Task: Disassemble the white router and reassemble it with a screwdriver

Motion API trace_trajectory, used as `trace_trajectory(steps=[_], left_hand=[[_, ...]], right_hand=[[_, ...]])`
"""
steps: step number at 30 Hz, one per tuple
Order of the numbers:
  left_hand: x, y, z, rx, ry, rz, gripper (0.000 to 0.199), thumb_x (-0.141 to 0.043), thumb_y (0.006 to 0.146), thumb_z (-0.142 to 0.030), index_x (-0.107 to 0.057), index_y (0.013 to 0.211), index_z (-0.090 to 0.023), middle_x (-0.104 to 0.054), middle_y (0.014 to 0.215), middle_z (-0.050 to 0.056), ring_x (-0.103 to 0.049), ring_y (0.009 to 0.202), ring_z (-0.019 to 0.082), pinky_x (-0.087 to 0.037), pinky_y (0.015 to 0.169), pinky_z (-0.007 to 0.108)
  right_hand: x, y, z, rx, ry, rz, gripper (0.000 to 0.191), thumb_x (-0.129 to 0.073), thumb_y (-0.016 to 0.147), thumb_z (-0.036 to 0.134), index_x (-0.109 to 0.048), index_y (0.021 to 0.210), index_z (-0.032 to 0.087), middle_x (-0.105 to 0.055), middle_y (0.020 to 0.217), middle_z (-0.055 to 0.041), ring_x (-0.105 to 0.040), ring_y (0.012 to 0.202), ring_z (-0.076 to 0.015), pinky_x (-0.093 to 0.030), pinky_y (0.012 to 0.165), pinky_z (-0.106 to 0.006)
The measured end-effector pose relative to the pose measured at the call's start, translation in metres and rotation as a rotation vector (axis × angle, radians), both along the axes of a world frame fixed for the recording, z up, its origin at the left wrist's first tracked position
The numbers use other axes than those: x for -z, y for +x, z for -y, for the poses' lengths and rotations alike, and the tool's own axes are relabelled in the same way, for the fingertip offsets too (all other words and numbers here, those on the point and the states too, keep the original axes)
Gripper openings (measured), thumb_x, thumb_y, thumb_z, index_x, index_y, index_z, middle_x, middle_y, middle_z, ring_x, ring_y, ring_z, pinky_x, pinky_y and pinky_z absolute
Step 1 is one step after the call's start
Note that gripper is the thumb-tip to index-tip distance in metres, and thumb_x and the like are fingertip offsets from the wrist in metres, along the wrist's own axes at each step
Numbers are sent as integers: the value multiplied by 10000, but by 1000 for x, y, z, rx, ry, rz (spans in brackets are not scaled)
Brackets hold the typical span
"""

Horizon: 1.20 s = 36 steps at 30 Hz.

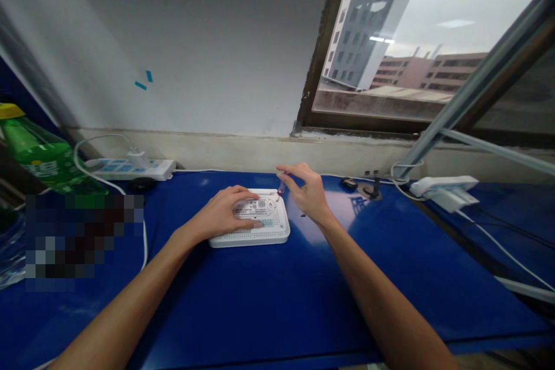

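Observation:
A white router-like box (277, 235) lies flat on the blue table, its vented, labelled side facing up. My left hand (228, 211) holds it from above at its left part, thumb and fingers on either side of the printed label (255, 207). Between the thumb and fingertips of my right hand (306, 191) is a small screwdriver (281, 187) with a clear, reddish handle. It stands nearly upright over the box's far right corner, its tip at or close to a corner hole. A tiny dark piece (303, 216) lies on the table right of the box.
A white power strip (162, 169) and a green bottle (39, 153) stand at the left, with a white cable nearby. Small black items (349, 183) sit near the wall at the right. A second white power strip (446, 188) is beside the metal frame (455, 92).

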State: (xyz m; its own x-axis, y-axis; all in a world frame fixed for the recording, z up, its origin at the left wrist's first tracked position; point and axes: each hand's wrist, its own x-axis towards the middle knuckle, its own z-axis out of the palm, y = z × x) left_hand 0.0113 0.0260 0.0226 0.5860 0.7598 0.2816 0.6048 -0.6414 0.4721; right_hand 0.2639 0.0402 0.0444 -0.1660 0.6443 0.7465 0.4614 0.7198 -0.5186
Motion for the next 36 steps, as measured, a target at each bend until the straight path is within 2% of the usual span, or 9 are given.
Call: trace_trajectory(steps=[3,8,15,17,21,27,29,33,36], left_hand=[[0,0,0,4,9,2,596,-771,793,-595,-663,1297,-296,-639,1282,83,-597,1176,280,-443,1050,437],[-1,0,1,-3,4,8,600,-771,780,-610,-671,1279,-293,-639,1284,84,-597,1172,286,-445,1039,441],[-2,0,2,-8,11,0,623,-772,771,-623,-671,1288,-290,-633,1294,87,-593,1164,284,-440,1038,448],[-2,0,2,-9,12,-3,626,-774,768,-624,-670,1288,-290,-636,1288,89,-596,1159,285,-444,1030,447],[-2,0,1,-8,10,-7,617,-774,766,-629,-674,1278,-298,-645,1267,85,-608,1133,284,-458,1006,443],[-4,0,1,-6,10,-4,620,-772,770,-627,-683,1273,-276,-643,1264,93,-609,1132,289,-461,1000,441],[-4,0,1,-8,13,-5,621,-769,773,-625,-681,1277,-274,-642,1264,94,-612,1129,290,-461,1001,442],[-2,0,0,1,14,-6,620,-761,780,-628,-677,1279,-270,-644,1261,95,-612,1132,288,-465,999,440],[-1,0,0,1,12,-12,621,-761,778,-631,-672,1283,-282,-638,1278,90,-609,1138,284,-462,1004,440]], right_hand=[[-1,-2,2,76,34,34,154,-685,937,308,-770,1046,241,-708,774,-39,-612,816,-231,-500,807,-407],[-4,-8,7,-74,-5,97,323,-467,1036,229,-681,1274,274,-741,1113,-54,-638,1052,-223,-490,947,-426],[-5,-13,6,82,89,111,123,-694,933,313,-777,1003,256,-706,762,-35,-607,792,-234,-497,800,-413],[-4,-13,6,81,84,132,192,-636,968,306,-760,1106,255,-715,823,-52,-613,856,-245,-500,843,-434],[-3,-10,6,-75,-6,121,337,-503,1015,227,-659,1312,263,-741,1116,-71,-645,1061,-232,-502,958,-438],[-1,-6,4,79,12,57,129,-726,897,319,-767,982,231,-688,826,-38,-649,747,-192,-542,744,-358],[-1,-5,5,81,16,67,185,-706,915,334,-759,1051,221,-704,890,-59,-669,791,-201,-553,775,-371],[-2,-2,7,-62,-65,70,303,-508,1024,275,-677,1268,214,-735,1176,-100,-699,1062,-222,-550,938,-411],[-1,-2,8,-40,-72,28,233,-595,986,294,-730,1161,221,-777,1015,-67,-731,902,-210,-582,841,-382]])
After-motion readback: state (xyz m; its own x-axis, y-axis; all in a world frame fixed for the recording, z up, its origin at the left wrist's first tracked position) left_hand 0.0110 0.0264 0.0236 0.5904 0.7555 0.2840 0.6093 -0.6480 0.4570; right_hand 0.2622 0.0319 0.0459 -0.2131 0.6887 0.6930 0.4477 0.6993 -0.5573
